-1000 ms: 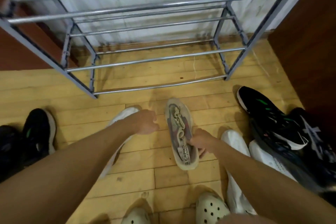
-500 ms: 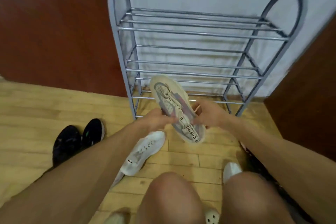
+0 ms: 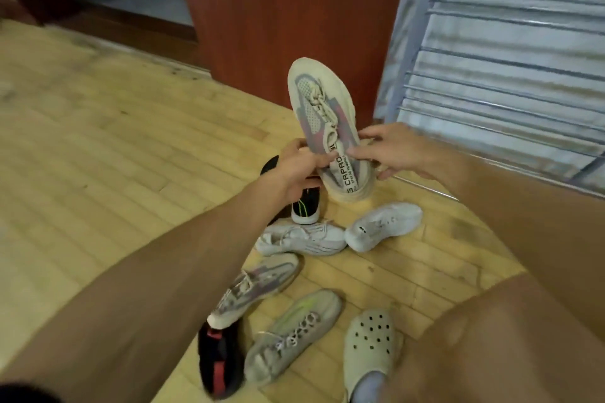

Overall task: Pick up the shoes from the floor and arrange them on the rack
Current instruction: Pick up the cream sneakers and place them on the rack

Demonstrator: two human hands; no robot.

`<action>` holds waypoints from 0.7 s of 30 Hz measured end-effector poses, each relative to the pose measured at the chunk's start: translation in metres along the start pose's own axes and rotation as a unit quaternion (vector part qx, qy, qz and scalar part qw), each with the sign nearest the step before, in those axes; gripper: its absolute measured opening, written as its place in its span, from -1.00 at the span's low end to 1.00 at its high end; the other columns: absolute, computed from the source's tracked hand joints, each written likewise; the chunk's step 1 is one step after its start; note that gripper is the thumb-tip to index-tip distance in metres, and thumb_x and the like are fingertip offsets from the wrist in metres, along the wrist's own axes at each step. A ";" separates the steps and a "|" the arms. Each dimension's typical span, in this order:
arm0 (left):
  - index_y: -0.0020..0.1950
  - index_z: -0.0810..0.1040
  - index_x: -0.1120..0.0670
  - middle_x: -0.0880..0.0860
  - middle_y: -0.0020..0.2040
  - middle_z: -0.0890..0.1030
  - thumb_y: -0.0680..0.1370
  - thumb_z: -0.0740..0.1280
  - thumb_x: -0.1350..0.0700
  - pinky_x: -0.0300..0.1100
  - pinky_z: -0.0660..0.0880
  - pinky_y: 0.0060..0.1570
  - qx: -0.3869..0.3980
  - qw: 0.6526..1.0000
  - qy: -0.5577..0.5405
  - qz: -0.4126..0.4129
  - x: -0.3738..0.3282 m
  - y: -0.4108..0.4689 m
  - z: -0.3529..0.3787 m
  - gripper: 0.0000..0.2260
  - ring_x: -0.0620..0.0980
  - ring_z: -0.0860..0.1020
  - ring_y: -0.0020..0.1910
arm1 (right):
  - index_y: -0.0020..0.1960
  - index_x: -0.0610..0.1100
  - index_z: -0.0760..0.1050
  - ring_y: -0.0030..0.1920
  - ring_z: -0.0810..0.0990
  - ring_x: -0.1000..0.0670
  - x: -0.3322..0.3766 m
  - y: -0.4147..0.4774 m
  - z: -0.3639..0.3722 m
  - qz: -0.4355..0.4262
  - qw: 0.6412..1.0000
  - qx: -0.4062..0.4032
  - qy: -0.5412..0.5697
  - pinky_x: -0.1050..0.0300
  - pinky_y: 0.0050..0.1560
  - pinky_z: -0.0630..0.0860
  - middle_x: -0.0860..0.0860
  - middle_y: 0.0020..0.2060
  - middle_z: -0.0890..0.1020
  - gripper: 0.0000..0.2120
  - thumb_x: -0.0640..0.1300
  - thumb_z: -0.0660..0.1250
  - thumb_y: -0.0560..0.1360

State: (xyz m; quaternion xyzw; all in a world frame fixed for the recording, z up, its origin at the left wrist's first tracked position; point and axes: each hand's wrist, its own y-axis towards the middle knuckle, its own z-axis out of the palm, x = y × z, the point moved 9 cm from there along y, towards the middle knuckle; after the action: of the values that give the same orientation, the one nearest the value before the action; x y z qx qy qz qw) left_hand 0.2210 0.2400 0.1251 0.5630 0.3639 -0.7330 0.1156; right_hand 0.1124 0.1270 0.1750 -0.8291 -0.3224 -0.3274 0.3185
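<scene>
My left hand (image 3: 298, 170) and right hand (image 3: 393, 154) pinch the grey-and-pink sneaker (image 3: 327, 127) at its heel end, toe up at frame centre. The rack (image 3: 491, 75), upper right, shows no shoe on its visible rails. Its mate (image 3: 255, 288), a white sneaker (image 3: 301, 237) and others lie on the floor (image 3: 98, 173) below. I judge the job barely begun.

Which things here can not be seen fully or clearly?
Head view.
Beige laced sneaker: sides covered by left hand and right hand.
Grey metal shoe rack: blurred, cut by the right edge.
Black shoe with green stripe: partly behind the left hand.
Black and red shoe: partly under left forearm.
</scene>
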 end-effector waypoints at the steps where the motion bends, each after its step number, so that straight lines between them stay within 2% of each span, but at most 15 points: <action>1: 0.27 0.37 0.12 0.12 0.06 0.63 0.43 0.45 0.26 0.12 0.59 -0.02 -0.010 1.000 -0.011 -0.007 0.010 -0.002 -0.015 -0.53 0.14 0.62 0.03 | 0.40 0.03 0.37 -0.17 0.61 0.10 -0.002 0.001 0.021 0.016 0.999 0.030 0.004 0.13 -0.32 0.64 0.07 -0.07 0.61 -0.42 -0.04 0.46 0.42; 3: 0.24 0.38 0.14 0.17 0.09 0.63 0.44 0.45 0.26 0.12 0.60 -0.02 -0.021 0.999 -0.014 -0.024 0.032 -0.008 -0.038 -0.57 0.19 0.62 0.05 | 0.42 0.04 0.32 -0.15 0.61 0.05 -0.008 0.001 0.061 0.041 0.997 0.069 0.010 0.16 -0.40 0.62 0.03 0.01 0.59 -0.34 -0.19 0.47 0.40; 6: 0.28 0.39 0.19 0.22 0.17 0.61 0.48 0.42 0.18 0.16 0.56 0.09 -0.028 0.998 0.010 -0.049 0.066 -0.012 -0.066 -0.59 0.20 0.61 0.12 | 0.26 -0.10 0.45 -0.15 0.62 -0.02 -0.024 0.002 0.108 0.068 0.992 0.090 0.050 0.09 -0.33 0.65 -0.04 -0.02 0.61 -0.56 -0.31 0.43 0.42; 8: 0.32 0.42 0.18 0.17 0.19 0.61 0.54 0.34 0.01 0.10 0.52 0.18 0.007 0.997 0.045 -0.065 0.090 -0.015 -0.075 -0.58 0.14 0.59 0.15 | 0.25 -0.20 0.48 -0.11 0.63 -0.08 -0.043 0.000 0.132 0.101 0.986 0.108 0.079 0.04 -0.29 0.65 -0.07 -0.05 0.62 -0.63 -0.31 0.41 0.46; 11: 0.19 0.52 0.16 0.09 0.15 0.59 0.56 0.17 -0.19 -0.08 0.44 0.17 0.029 0.982 0.147 -0.119 0.132 -0.019 -0.100 -0.54 0.06 0.55 0.14 | 0.29 -0.27 0.46 0.02 0.62 -0.19 -0.074 -0.002 0.156 0.151 0.977 0.117 0.100 -0.12 -0.10 0.63 -0.20 0.13 0.61 -0.58 -0.34 0.41 0.45; 12: 0.12 0.51 0.13 0.07 0.11 0.55 0.58 0.16 -0.17 -0.15 0.42 0.10 0.024 0.964 0.225 -0.137 0.151 -0.018 -0.115 -0.61 0.05 0.51 0.10 | 0.32 -0.26 0.44 0.02 0.61 -0.18 -0.084 -0.003 0.160 0.162 0.975 0.114 0.102 -0.13 -0.07 0.62 -0.21 0.16 0.60 -0.54 -0.36 0.41 0.44; 13: 0.07 0.46 0.13 0.09 0.09 0.49 0.60 0.17 -0.10 -0.20 0.40 0.04 0.009 0.931 0.325 -0.163 0.171 -0.017 -0.135 -0.70 0.05 0.46 0.09 | 0.35 -0.23 0.43 0.02 0.61 -0.16 -0.094 -0.003 0.162 0.171 0.974 0.107 0.104 -0.13 -0.06 0.62 -0.19 0.17 0.60 -0.48 -0.38 0.42 0.42; 14: 0.10 0.45 0.15 0.14 0.13 0.46 0.61 0.16 -0.03 -0.19 0.43 0.06 -0.011 0.882 0.432 -0.190 0.191 -0.016 -0.157 -0.74 0.07 0.43 0.14 | 0.38 -0.20 0.41 0.00 0.61 -0.14 -0.105 -0.004 0.164 0.179 0.973 0.099 0.106 -0.12 -0.07 0.63 -0.18 0.18 0.60 -0.42 -0.39 0.44 0.40; 15: 0.22 0.44 0.19 0.20 0.24 0.43 0.61 0.16 0.00 -0.10 0.42 0.17 -0.031 0.828 0.515 -0.219 0.209 -0.017 -0.178 -0.69 0.15 0.41 0.23 | 0.40 -0.17 0.40 -0.05 0.62 -0.11 -0.115 -0.006 0.167 0.182 0.974 0.093 0.101 -0.09 -0.09 0.63 -0.16 0.18 0.60 -0.37 -0.39 0.46 0.38; 16: 0.33 0.38 0.18 0.24 0.35 0.36 0.60 0.16 -0.02 0.03 0.35 0.29 -0.050 0.796 0.547 -0.253 0.228 -0.021 -0.196 -0.61 0.24 0.34 0.31 | 0.40 -0.14 0.40 -0.12 0.62 -0.07 -0.123 -0.007 0.168 0.178 0.976 0.087 0.087 -0.04 -0.13 0.64 -0.12 0.18 0.61 -0.34 -0.38 0.48 0.35; 18: 0.46 0.21 0.12 0.26 0.44 0.22 0.57 0.19 -0.07 0.13 0.23 0.37 -0.075 0.785 0.541 -0.292 0.262 -0.030 -0.219 -0.48 0.30 0.23 0.39 | 0.38 -0.08 0.44 -0.15 0.61 0.01 -0.134 -0.008 0.169 0.152 0.984 0.083 0.029 0.04 -0.18 0.64 -0.06 0.20 0.60 -0.32 -0.34 0.53 0.31; 21: 0.48 0.18 0.01 0.26 0.39 0.31 0.55 0.22 0.02 0.09 0.32 0.29 -0.087 0.794 0.535 -0.274 0.296 -0.036 -0.231 -0.49 0.31 0.29 0.35 | 0.33 -0.09 0.48 -0.05 0.56 0.04 -0.144 -0.009 0.169 0.122 0.987 0.086 -0.058 0.18 -0.22 0.57 -0.02 0.21 0.61 -0.37 -0.29 0.55 0.29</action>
State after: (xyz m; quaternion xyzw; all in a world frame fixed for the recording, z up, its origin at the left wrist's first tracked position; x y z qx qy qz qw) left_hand 0.2707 0.4895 -0.1526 0.7293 0.5694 -0.2812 -0.2546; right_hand 0.0796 0.2104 -0.0281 -0.8491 -0.2638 -0.2088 0.4073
